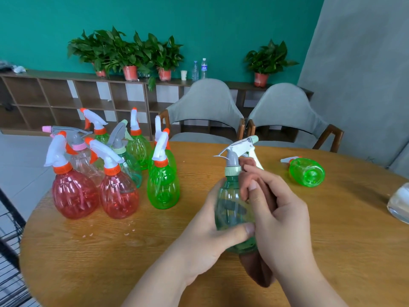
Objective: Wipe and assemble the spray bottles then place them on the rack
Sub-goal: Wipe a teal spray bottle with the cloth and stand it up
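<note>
Held upright over the table (88,251), near its front edge: teal spray bottle (232,209), with grey-and-white trigger head (238,152) seated on the neck, nozzle pointing right and away. Wrapped round the lower left of its belly: left hand (208,235), thumb laid across the front. Pressed to its right side: right hand (281,220), fingers curled up by the neck, pinning a brown cloth (257,272) against the plastic, the cloth's tail hanging out below the palm.

Well apart to the left, standing in a cluster: assembled bottles, among them two red bottles (75,193) in front and a green bottle (163,189) beside them. To the right of the hands, lying on its side with base toward the camera: another green bottle (307,172). At the far left edge, beside the table: black wire rack (13,207).

Label on a water bottle (203,68) on the back shelf too small to read.
</note>
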